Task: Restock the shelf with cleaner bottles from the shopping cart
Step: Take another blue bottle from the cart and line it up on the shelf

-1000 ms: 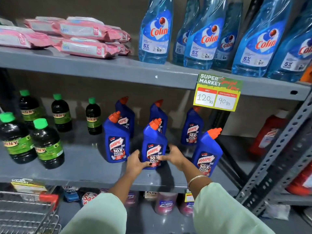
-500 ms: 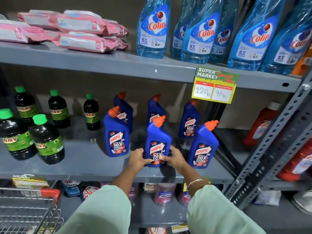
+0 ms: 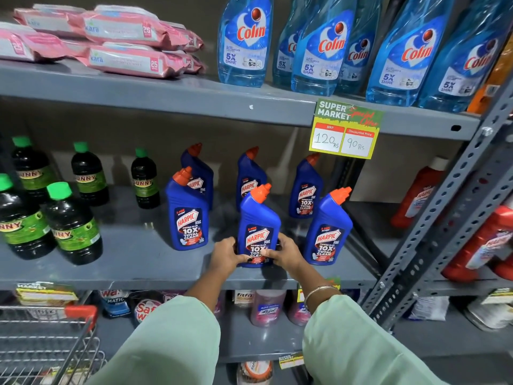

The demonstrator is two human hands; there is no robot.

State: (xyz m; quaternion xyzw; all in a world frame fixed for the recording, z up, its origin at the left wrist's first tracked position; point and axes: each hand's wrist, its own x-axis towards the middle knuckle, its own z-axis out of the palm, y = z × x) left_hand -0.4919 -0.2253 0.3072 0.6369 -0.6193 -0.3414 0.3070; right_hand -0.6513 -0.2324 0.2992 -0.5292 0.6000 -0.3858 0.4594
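A blue Harpic cleaner bottle (image 3: 258,218) with an orange cap stands upright near the front of the grey middle shelf (image 3: 155,273). My left hand (image 3: 226,252) and my right hand (image 3: 284,252) clasp its base from either side, thumbs on the label. Two more Harpic bottles flank it in the front row, one on the left (image 3: 187,215) and one on the right (image 3: 327,229). Three others stand behind them in a back row (image 3: 251,179). The wire shopping cart (image 3: 47,343) with a red handle corner shows at the bottom left.
Dark green-capped Sunny bottles (image 3: 72,226) fill the shelf's left part. Blue Colin bottles (image 3: 244,43) and pink wipe packs (image 3: 130,59) sit on the upper shelf. A yellow price tag (image 3: 345,132) hangs from its edge. Red bottles (image 3: 483,245) stand past the perforated upright (image 3: 449,218) at right.
Both hands have slid the held Harpic bottle forward toward the shelf's front edge, level with the bottles beside it. The camera view has shifted slightly.
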